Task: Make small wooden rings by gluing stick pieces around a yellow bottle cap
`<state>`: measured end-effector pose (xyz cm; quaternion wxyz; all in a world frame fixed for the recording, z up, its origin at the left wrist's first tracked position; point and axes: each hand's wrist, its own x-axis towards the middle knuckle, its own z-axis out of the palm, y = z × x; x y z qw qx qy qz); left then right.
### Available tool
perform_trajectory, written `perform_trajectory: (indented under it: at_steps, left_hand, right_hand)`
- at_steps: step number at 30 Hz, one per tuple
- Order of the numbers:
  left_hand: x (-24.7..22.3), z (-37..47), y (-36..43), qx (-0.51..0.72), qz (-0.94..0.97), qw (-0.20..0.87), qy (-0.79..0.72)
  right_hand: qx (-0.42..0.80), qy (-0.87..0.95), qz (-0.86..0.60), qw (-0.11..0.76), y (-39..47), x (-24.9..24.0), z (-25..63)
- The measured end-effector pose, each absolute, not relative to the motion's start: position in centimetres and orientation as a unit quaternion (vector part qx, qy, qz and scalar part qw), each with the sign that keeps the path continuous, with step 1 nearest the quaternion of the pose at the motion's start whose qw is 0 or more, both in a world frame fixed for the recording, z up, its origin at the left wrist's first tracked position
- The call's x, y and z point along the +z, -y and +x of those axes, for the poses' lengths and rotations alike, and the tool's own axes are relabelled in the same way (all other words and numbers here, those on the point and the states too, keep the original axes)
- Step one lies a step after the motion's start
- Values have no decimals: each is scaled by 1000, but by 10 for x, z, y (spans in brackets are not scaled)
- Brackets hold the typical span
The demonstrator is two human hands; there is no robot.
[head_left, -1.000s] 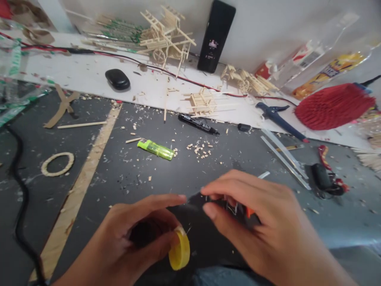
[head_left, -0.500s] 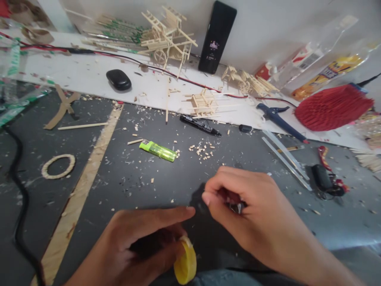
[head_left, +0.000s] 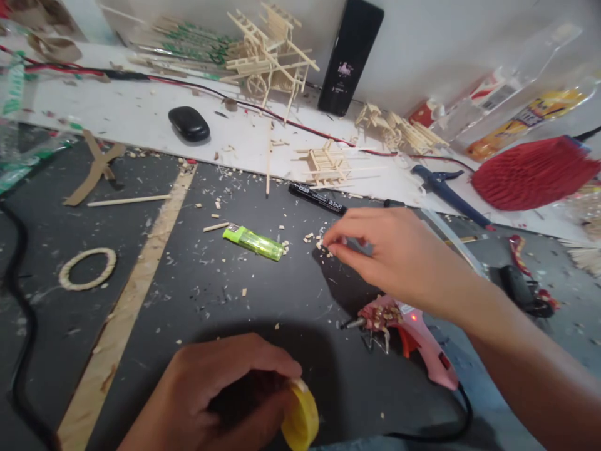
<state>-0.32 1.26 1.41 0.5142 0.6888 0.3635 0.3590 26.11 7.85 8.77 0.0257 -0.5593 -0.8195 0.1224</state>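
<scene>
My left hand [head_left: 220, 388] pinches a yellow ring [head_left: 303, 421] between thumb and fingers at the bottom of the view. A pale bit of wood sits at the ring's upper edge, under the fingertips. Over the table, my right hand [head_left: 389, 241] has its thumb and forefinger pinched together at a scatter of small wood pieces [head_left: 310, 238]. Whether a piece is between those fingertips is too small to tell. Below the right wrist lies a pink hot glue gun [head_left: 425, 354] with a lit red light and a crusted nozzle end. A green lighter [head_left: 256, 243] rests left of the wood pieces.
A wooden ring [head_left: 87, 269] and a thin stick [head_left: 129, 200] lie at left. Behind are a black marker [head_left: 317, 199], stick models [head_left: 272, 59], a phone [head_left: 351, 56] leaning on the wall, and blue pliers [head_left: 451, 194]. A black cable [head_left: 21, 326] runs down the left side.
My right hand has moved forward from beside the left hand to the wood pieces, uncovering the glue gun. The left forefinger has bent down onto the yellow ring's upper edge.
</scene>
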Motion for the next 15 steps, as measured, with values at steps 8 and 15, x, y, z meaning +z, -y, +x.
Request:
perform_trajectory:
  at_steps: [8,15]
  left_hand:
    - [13,-2,-12,360,697,511,-351]
    - [5,-2,-10,362,704,514,-331]
  right_hand:
    - [76,851,-520,13,-112,85,253]
    - [101,835,-539,-51,-100,90,280]
